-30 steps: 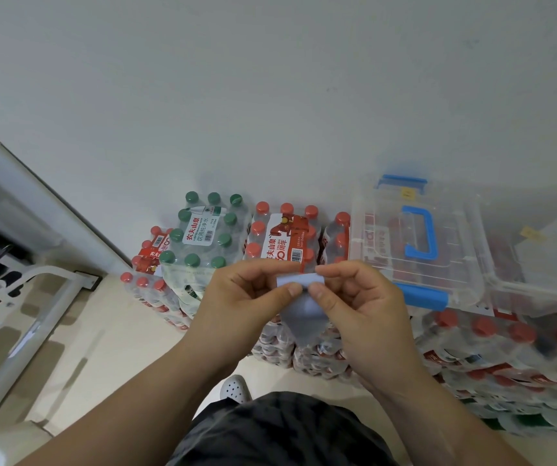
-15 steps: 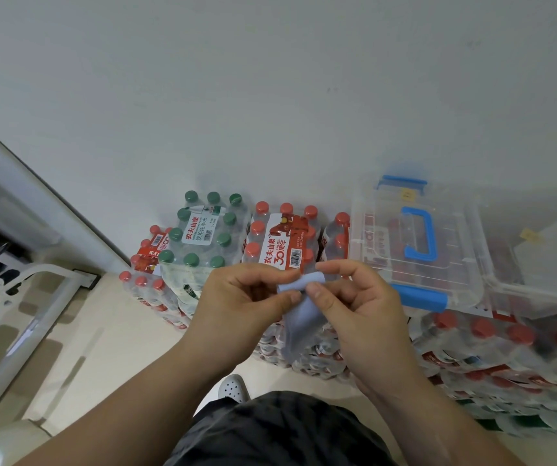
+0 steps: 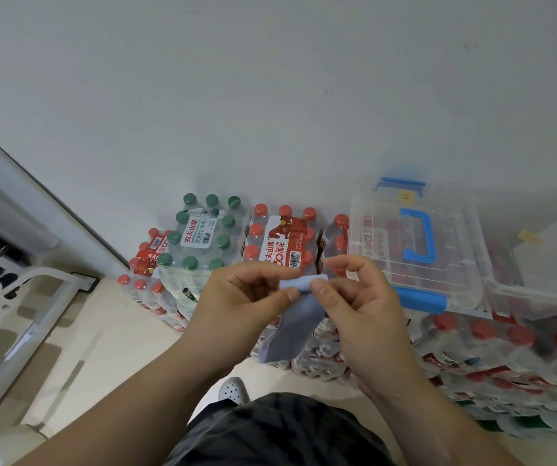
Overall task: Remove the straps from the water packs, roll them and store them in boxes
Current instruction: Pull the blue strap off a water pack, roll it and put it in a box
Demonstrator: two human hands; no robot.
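Note:
I hold a pale blue strap (image 3: 292,322) in front of me with both hands. Its top end is curled into a small roll between my thumbs, and the loose tail hangs down. My left hand (image 3: 243,304) pinches the roll from the left, and my right hand (image 3: 361,307) pinches it from the right with the index finger raised. Behind the hands stand shrink-wrapped water packs, one with green caps (image 3: 199,237) and one with red caps (image 3: 283,240). A clear plastic box (image 3: 415,243) with a blue handle and clips lies on packs to the right.
More red-capped packs (image 3: 492,351) are stacked at the lower right, against a pale wall. A second clear box (image 3: 539,260) sits at the far right. A white metal frame (image 3: 18,297) stands on the beige floor at the left. My shoe (image 3: 233,390) shows below the hands.
The strap's rolled top end has turned further between my thumbs, and the hanging tail has swung slightly left. My right index finger has lifted off the roll.

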